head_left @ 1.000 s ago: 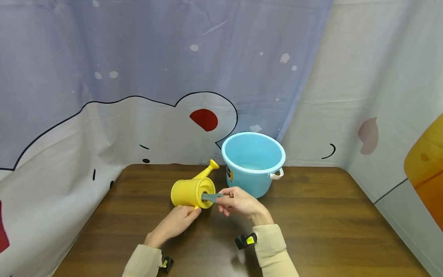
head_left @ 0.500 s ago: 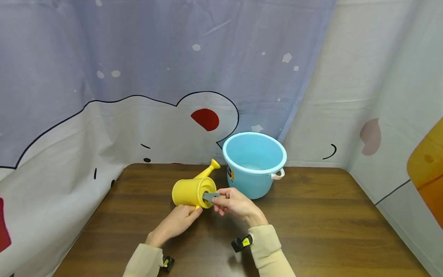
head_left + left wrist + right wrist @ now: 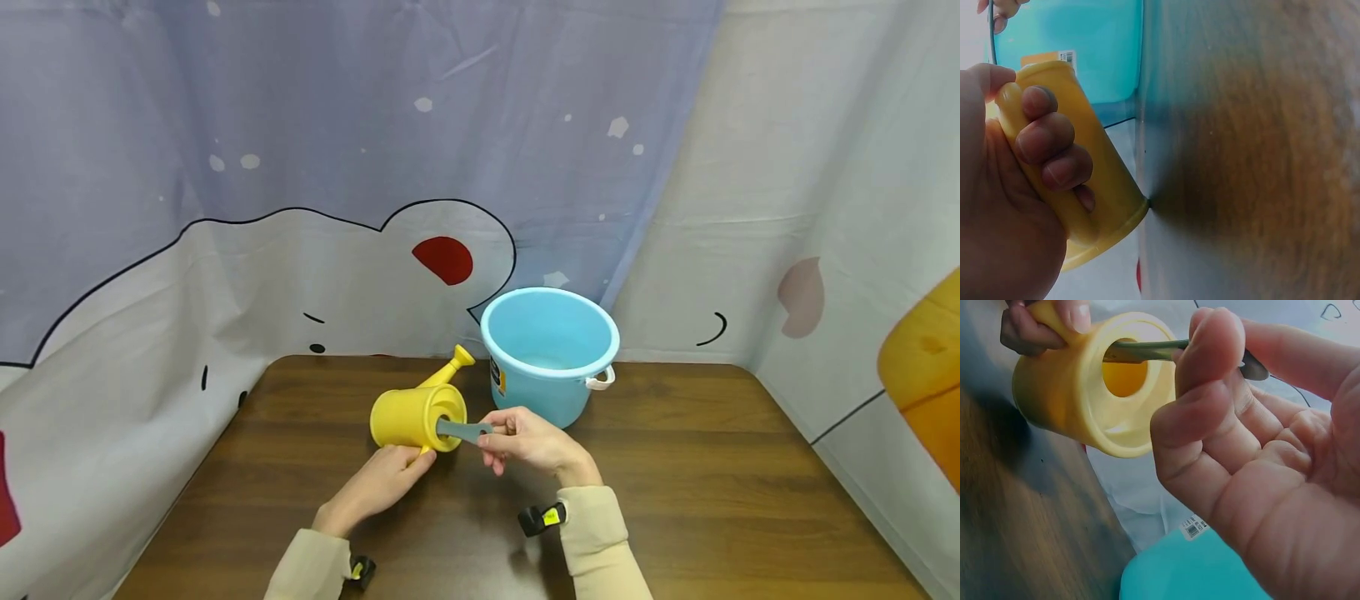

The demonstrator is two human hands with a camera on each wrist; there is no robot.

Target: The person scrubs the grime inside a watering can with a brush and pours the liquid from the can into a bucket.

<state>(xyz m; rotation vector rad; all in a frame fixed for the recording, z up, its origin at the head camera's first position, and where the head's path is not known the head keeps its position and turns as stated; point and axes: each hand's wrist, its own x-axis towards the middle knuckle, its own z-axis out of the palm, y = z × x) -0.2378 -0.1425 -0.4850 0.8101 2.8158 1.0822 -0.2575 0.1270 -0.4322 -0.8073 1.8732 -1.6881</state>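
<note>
Drawn a little toward three o'clock since the last frame: my right hand [image 3: 536,446] and the grey tool [image 3: 459,430] it holds, more of the tool now showing outside the yellow watering can [image 3: 401,417]. Can looks unmoved, tipped over, spout [image 3: 442,374] toward one o'clock, mouth facing roughly four. Blue bucket [image 3: 540,396] stands near it on the counter [image 3: 712,467], at two o'clock from the can.

Risks, as I judge them: tool's far end is hidden in the can and could catch on the edge of the opening; likely cause, my right wrist going out of line with it. Pinching only the outer end gives me little control, so a snag might twist the tool loose. Should my left hand [image 3: 375,483] slacken, the can could roll or swing under a sideways pull. A wide sweep toward one o'clock could knock the bucket.

Hands: right is closed down to a pinch, thumb and fingertips on the tool's end, remaining fingers curled. Left sits at seven o'clock of the can, fingers wrapped round its handle [image 3: 1075,222]. Whether the can's base edge touches the counter, cannot tell.
</note>
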